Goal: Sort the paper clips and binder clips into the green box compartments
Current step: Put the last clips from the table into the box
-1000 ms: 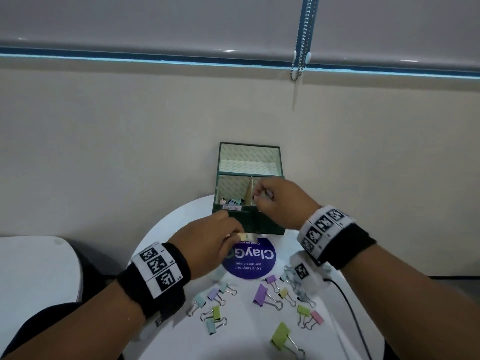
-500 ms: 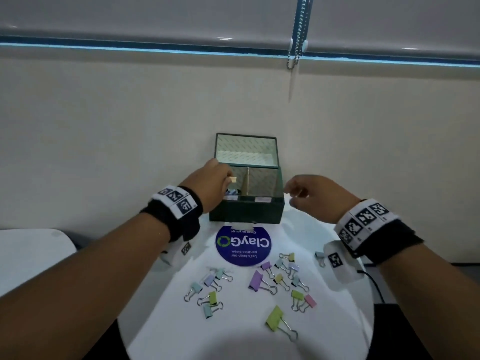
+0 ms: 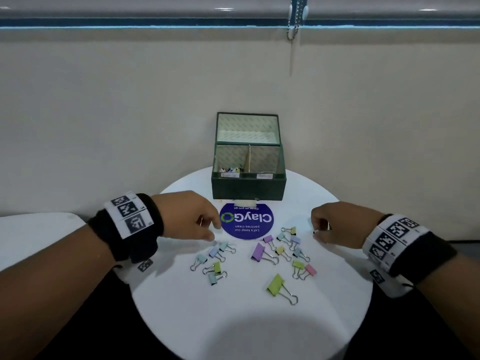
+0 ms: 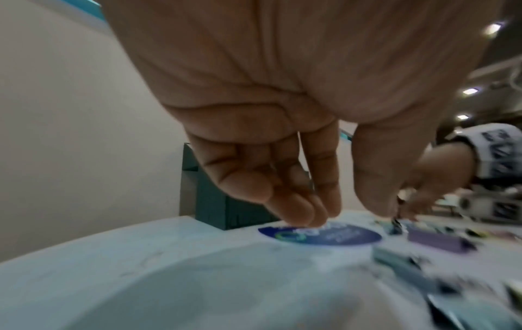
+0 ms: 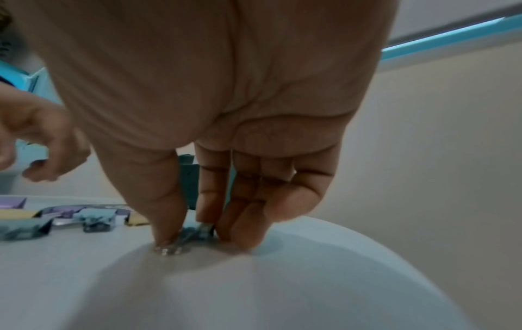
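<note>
The green box (image 3: pixel 248 187) stands open at the back of the round white table (image 3: pixel 233 323), with a few clips in its left compartment (image 3: pixel 230 169). Several pastel binder clips lie loose in front, among them a large purple one (image 3: pixel 257 252) and a large green one (image 3: pixel 275 283). My left hand (image 3: pixel 213 233) hovers over the left cluster (image 3: pixel 215 253), fingers pointing down and holding nothing (image 4: pixel 349 212). My right hand (image 3: pixel 315 232) is down on the table at the right, thumb and fingers pinching a small blue-grey binder clip (image 5: pixel 195 234).
A round blue ClayGo sticker (image 3: pixel 246 220) lies between the box and the clips. The wall rises right behind the box. A second white table (image 3: pixel 39 235) sits lower at the left. Bare white tabletop fills the near half.
My left hand came back from the box's left compartment down to the left cluster. My right hand dropped from beside the box to the table and pinched a small clip.
</note>
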Motion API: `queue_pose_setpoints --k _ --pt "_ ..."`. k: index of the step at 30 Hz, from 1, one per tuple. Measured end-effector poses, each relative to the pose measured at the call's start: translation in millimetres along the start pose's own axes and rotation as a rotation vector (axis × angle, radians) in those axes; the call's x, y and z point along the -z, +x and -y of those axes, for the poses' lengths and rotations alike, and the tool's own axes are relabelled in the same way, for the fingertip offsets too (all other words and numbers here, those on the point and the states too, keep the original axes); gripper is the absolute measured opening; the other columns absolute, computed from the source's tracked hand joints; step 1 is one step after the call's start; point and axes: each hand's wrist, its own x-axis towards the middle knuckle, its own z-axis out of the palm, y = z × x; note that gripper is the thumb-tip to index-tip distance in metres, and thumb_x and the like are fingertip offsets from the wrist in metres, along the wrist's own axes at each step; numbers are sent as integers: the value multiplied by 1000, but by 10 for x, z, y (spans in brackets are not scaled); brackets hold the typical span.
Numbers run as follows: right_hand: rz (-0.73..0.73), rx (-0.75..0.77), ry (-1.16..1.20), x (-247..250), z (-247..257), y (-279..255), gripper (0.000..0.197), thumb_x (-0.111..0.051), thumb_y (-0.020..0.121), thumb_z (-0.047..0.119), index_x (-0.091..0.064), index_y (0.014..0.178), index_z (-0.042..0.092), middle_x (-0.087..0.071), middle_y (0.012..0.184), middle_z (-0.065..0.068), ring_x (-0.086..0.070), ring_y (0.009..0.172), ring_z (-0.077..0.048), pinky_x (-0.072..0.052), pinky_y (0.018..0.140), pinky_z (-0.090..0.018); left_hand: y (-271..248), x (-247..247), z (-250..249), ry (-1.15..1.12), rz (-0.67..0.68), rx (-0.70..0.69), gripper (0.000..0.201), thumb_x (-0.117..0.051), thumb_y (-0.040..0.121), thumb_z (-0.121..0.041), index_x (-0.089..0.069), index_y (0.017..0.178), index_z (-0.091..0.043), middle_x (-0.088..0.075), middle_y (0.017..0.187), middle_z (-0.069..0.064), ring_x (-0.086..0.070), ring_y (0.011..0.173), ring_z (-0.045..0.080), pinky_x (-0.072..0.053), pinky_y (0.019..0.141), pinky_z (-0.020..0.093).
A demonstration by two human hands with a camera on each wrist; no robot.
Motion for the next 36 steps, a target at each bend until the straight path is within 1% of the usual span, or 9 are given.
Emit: queue_pose_setpoints --k 3,8,12,15,20,24,26,30,36 --pt "-60 7 72 -8 52 24 8 -61 85 27 -54 83 27 -61 84 11 -57 74 -10 -51 70 -30 -159 -97 -51 -1 19 -2 32 -65 85 -55 -66 114 -41 -64 92 -19 -58 84 -1 -47 77 18" --pt "-133 52 199 82 137 62 14 -46 91 6 -58 91 12 -56 87 3 -46 69 -10 -37 64 -23 -289 -273 -115 26 61 107 42 -69 72 -65 -60 106 -41 -60 88 -22 -57 82 -1 -50 76 23" --pt "-91 9 152 4 186 143 5 -51 98 31 -56 96 29 -48 95 8 -55 87 -18 -43 80 -30 -268 -307 -149 1 28 67 27 -67 83 -42 -60 109 -39 -60 88 -21 -53 80 0 -45 74 19" --pt "-46 9 118 -34 234 190 17 -60 93 51 -60 103 37 -49 97 13 -55 91 -13 -48 89 -31 -263 -312 -104 -126 -13 97 32 -66 82 -33 -56 111 -44 -62 88 -18 -57 79 0 -49 75 22" --pt "-112 64 185 -87 273 221 12 -66 90 38 -59 84 30 -61 94 13 -59 83 -10 -51 79 -28 -207 -236 61 -255 -64 101 30 -57 90 -15 -65 99 -42 -54 92 -12 -54 83 4 -42 77 15" --pt "-194 68 292 -100 232 221 16 -63 84 25 -49 77 27 -60 79 12 -48 62 -10 -41 63 -23 -112 -187 43 -298 -57 98 24 -52 90 -8 -62 85 -30 -53 91 -15 -51 81 1 -36 71 8" --pt "-218 83 318 -96 239 218 14 -60 85 20 -49 83 29 -60 81 12 -46 61 -9 -40 63 -23 -66 -165 -21 -288 -49 59 20 -57 89 -14 -64 95 -31 -55 89 -16 -51 81 3 -40 74 14" --pt "-179 42 292 -79 261 236 24 -47 95 18 -55 110 35 -63 94 10 -52 70 -3 -39 68 -20 18 -130 -157 -158 25 -10 31 -70 86 -47 -65 116 -41 -53 96 -15 -52 85 3 -45 79 19" --pt "-203 58 265 -75 259 223 25 -45 95 13 -67 99 24 -60 97 15 -49 72 5 -34 71 -13 137 -219 -256 -47 54 -30 20 -70 86 -43 -67 104 -35 -55 102 -14 -55 94 7 -49 86 27"
